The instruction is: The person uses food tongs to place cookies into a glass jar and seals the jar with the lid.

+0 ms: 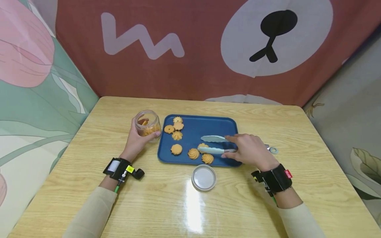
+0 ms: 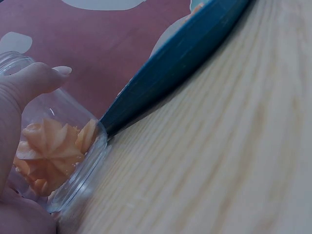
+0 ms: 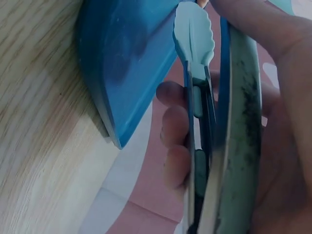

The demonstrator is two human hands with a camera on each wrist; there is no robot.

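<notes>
My left hand (image 1: 137, 135) grips a clear jar (image 1: 148, 124) at the left edge of the tray, thumb across its near side. Cookies (image 2: 48, 151) lie in the bottom of the jar. In my right hand (image 1: 250, 149) is a pair of tongs (image 3: 195, 48) with pale blue scalloped tips, thumb on one arm and fingers round the other. The tong tips stand apart over the blue tray (image 1: 208, 125); the near tip partly covers a cookie (image 1: 203, 145). Whether it touches that cookie I cannot tell.
Several cookies (image 1: 177, 126) lie along the tray's left side. Two swirled cookies, one of them a round cookie (image 1: 207, 159), sit near its front edge. A round lid (image 1: 203, 178) lies on the wooden table (image 1: 154, 201) in front of the tray. A patterned cloth (image 1: 202, 76) hangs behind.
</notes>
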